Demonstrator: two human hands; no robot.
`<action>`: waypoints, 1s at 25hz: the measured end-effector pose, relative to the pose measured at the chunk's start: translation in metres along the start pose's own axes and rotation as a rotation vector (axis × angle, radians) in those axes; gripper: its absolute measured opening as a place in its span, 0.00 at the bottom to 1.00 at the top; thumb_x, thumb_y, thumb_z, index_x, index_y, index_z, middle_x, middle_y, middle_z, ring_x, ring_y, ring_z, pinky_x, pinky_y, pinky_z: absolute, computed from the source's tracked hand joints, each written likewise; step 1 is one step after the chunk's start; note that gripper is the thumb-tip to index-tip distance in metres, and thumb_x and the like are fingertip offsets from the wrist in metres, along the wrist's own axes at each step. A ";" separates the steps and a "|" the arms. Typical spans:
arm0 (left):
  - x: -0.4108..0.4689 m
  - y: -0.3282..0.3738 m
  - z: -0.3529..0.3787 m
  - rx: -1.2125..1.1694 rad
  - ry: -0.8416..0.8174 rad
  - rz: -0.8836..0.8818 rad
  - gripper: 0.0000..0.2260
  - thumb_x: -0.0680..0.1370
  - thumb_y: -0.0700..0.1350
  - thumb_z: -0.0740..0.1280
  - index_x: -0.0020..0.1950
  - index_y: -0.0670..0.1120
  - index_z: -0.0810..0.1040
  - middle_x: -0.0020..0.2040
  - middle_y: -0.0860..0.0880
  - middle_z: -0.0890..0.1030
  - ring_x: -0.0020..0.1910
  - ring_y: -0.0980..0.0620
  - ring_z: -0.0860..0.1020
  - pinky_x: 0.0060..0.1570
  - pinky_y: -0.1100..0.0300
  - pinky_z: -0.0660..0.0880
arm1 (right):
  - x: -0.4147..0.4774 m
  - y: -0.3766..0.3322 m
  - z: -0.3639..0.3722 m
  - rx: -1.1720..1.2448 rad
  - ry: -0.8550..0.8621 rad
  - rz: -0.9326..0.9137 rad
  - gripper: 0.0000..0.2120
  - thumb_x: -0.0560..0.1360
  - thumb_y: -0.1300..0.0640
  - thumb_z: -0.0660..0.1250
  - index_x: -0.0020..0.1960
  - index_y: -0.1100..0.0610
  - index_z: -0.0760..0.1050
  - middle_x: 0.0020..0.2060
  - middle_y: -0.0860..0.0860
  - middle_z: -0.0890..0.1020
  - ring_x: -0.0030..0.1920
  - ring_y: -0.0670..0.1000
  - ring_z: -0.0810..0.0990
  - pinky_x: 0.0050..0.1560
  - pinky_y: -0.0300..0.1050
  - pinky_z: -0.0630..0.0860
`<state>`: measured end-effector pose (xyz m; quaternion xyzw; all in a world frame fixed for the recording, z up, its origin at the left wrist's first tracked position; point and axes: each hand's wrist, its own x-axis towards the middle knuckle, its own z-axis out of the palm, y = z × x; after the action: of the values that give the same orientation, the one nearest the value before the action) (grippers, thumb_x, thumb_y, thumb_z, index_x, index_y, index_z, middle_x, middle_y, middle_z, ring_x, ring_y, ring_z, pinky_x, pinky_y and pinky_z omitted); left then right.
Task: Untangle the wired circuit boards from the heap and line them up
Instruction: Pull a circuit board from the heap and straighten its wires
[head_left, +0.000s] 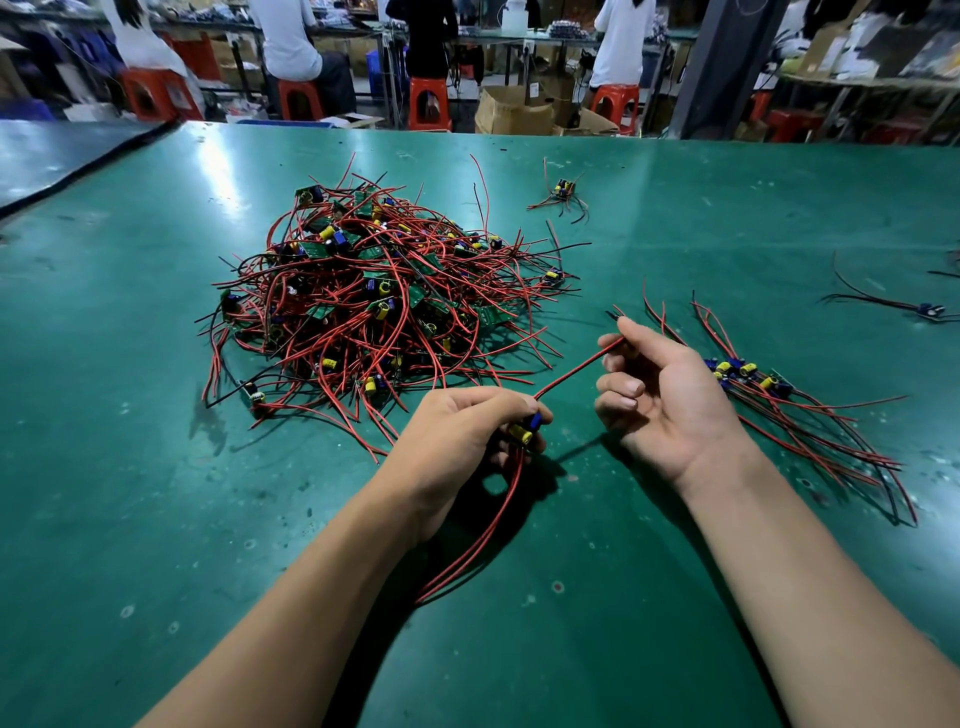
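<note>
the step in hand looks like the straightening of one freed board before it goes to the row. the left hand (462, 431) is closed around a circuit board (525, 429), just in front of the heap (374, 296), and only its yellow and blue parts show between the fingers. some red leads hang from this fist toward the person. the right hand (660, 400) is to the right of the heap, palm turned up and half open, and it pinches one red wire (576, 370) between thumb and forefinger, so the wire is stretched between both hands. the lined-up boards (748, 376) lie right of the heap, just behind the right hand. i think the next move asks to lay this board beside them, wires parallel, on the green table (156, 493).
</note>
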<state>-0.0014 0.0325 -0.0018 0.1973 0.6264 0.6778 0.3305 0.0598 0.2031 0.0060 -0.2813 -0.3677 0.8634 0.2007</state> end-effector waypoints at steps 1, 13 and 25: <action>0.001 0.000 -0.001 -0.016 0.010 0.000 0.12 0.78 0.39 0.66 0.37 0.43 0.85 0.35 0.45 0.83 0.37 0.50 0.76 0.31 0.66 0.67 | 0.000 0.002 0.001 -0.059 -0.010 -0.019 0.13 0.75 0.49 0.70 0.40 0.59 0.78 0.28 0.48 0.71 0.21 0.43 0.63 0.21 0.34 0.60; 0.007 -0.003 -0.008 -0.175 0.059 -0.021 0.11 0.78 0.48 0.68 0.44 0.42 0.85 0.39 0.44 0.84 0.35 0.52 0.79 0.38 0.62 0.78 | -0.010 0.022 0.004 -0.537 -0.416 0.139 0.13 0.68 0.45 0.76 0.45 0.53 0.84 0.37 0.49 0.79 0.29 0.44 0.71 0.24 0.34 0.66; 0.006 0.001 -0.005 -0.307 0.148 0.003 0.09 0.73 0.50 0.71 0.42 0.45 0.79 0.38 0.46 0.84 0.33 0.53 0.81 0.34 0.61 0.79 | -0.021 0.031 0.012 -1.116 -0.273 -0.555 0.11 0.69 0.51 0.80 0.48 0.50 0.81 0.39 0.44 0.83 0.34 0.43 0.78 0.38 0.38 0.77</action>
<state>-0.0089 0.0328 -0.0024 0.0950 0.5377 0.7788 0.3089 0.0637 0.1654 -0.0029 -0.1254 -0.8437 0.4857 0.1913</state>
